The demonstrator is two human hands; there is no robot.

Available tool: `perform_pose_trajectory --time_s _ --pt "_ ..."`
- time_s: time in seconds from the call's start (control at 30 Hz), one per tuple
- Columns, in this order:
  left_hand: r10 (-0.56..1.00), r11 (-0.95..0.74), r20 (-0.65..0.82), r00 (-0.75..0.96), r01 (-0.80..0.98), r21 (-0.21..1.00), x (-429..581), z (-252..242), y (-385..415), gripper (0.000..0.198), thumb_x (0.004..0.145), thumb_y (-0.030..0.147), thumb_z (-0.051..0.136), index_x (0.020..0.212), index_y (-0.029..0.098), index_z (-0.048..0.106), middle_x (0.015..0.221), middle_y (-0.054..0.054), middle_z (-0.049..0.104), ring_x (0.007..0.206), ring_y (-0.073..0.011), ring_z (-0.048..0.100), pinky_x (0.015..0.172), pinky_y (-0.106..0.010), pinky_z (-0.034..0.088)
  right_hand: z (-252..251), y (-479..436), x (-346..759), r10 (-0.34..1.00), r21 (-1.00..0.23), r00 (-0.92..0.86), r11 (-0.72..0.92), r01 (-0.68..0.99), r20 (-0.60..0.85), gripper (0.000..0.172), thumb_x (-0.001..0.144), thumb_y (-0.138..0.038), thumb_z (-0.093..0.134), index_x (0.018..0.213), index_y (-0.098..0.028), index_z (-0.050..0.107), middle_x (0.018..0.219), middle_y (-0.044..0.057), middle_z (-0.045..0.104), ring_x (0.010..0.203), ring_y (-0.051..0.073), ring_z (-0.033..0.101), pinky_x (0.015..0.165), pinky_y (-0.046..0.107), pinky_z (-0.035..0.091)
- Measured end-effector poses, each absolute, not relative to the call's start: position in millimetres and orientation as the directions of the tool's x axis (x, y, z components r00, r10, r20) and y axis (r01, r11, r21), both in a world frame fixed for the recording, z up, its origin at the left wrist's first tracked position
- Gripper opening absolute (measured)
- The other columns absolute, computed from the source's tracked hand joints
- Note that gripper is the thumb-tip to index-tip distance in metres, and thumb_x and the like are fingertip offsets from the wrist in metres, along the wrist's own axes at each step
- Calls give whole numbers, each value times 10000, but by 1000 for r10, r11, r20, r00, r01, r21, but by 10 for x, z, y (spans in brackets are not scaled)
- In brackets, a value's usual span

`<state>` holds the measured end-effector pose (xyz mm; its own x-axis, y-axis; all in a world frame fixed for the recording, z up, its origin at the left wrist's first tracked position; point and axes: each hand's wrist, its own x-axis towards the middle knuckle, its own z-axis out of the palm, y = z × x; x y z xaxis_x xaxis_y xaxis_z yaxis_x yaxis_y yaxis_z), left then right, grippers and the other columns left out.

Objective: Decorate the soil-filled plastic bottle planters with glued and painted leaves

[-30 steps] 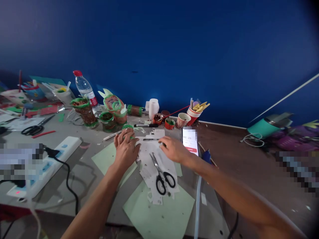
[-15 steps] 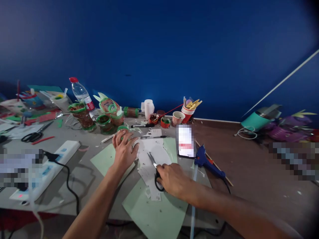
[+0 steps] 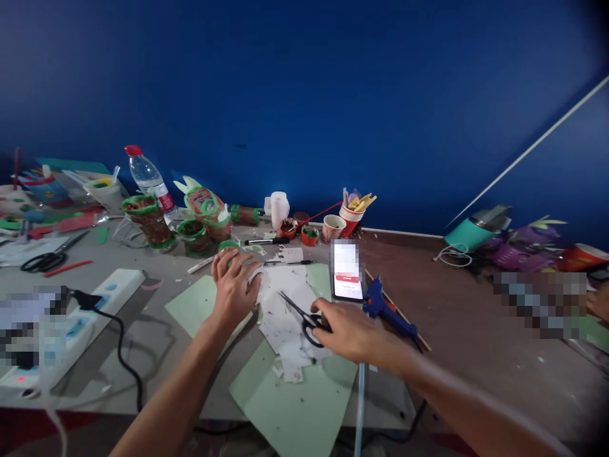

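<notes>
My right hand (image 3: pixel 345 327) is closed on a pair of scissors (image 3: pixel 299 308) with black handles. Their blades look nearly closed and point up and left over torn white paper (image 3: pixel 285 285). My left hand (image 3: pixel 235 285) rests to the left of the paper with its fingers spread and a little bent. Just beyond its fingertips is a small green-rimmed item (image 3: pixel 229 245), partly hidden by them; whether they touch it I cannot tell. Light green sheets (image 3: pixel 295 406) lie under and in front of the white paper.
To the right are a lit phone (image 3: pixel 346 270) and a blue glue gun (image 3: pixel 387 311). A power strip (image 3: pixel 118 292) with a black cable sits on the left. Behind stand decorated jars (image 3: pixel 150 222), a plastic bottle (image 3: pixel 150 181) and paper cups (image 3: pixel 351 220). Another person's hand (image 3: pixel 598 301) shows at far right.
My right hand has shifted slightly right relative to the paper, and the scissors have turned to point more to the left. My left hand stays in place. The whole view has shifted a little.
</notes>
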<state>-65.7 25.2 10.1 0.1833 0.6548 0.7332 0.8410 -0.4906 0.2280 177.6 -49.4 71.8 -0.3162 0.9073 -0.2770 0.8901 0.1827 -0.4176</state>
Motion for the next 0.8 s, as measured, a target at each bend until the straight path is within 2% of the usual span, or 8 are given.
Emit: perform_pose_trajectory --time_s 0.07,0.13,0.2,0.3,0.4,0.57,0.7,0.8 --pt "658 -494 737 153 827 269 -650 127 247 175 828 266 560 927 226 699 1130 -85 657 1211 -294 450 1074 -519 218 654 -455 1941 886 -653 -303 0 757 -351 352 778 -363 607 1067 -165 577 800 60 650 701 175 574 571 250 356" --pt "685 -514 717 132 784 347 -631 158 238 173 826 275 561 922 219 693 1096 -86 667 1181 -290 479 1061 -513 253 584 -427 2080 824 -860 -388 -214 464 -414 438 772 -467 625 1059 -140 571 736 31 603 604 122 504 507 219 316" --pt "751 -546 645 140 681 488 -598 194 221 202 834 304 551 954 206 681 1066 -91 671 1116 -274 537 1023 -481 332 532 -415 2168 783 -927 -498 -341 154 -371 526 727 -560 663 1002 -119 587 727 27 584 571 90 462 475 196 278" --pt "877 -481 436 202 398 781 -531 253 180 346 863 387 512 1109 170 623 1090 -116 667 1027 -252 607 914 -401 454 496 -406 2194 735 -900 -613 -427 -87 -289 503 685 -552 723 872 -100 608 702 36 594 532 63 429 453 180 245" --pt "925 -309 260 279 152 939 -474 318 138 459 839 466 546 1160 142 597 1057 -136 682 985 -253 628 856 -366 489 475 -375 2143 704 -853 -664 -485 -192 -251 392 693 -451 760 801 -110 598 689 37 607 526 62 447 454 173 262" --pt "940 -126 119 319 0 992 -431 440 112 324 696 439 707 814 139 676 696 -42 638 654 -157 598 612 -264 479 391 -316 2060 692 -759 -690 -561 -331 -211 350 681 -330 781 616 -146 490 676 36 616 545 80 513 455 169 300" --pt "971 -87 89 224 -16 996 -364 515 106 259 623 360 741 721 136 653 630 0 572 547 -110 525 504 -229 424 295 -336 2012 670 -735 -706 -595 -326 -229 287 682 -336 767 762 -126 589 658 22 649 387 35 426 386 165 276" --pt "981 -116 110 159 25 993 -288 545 95 240 638 351 707 732 138 652 651 -7 583 552 -104 508 485 -221 409 300 -386 1968 648 -697 -735 -621 -358 -200 326 673 -358 757 852 -134 601 616 -14 652 287 4 313 391 185 333"
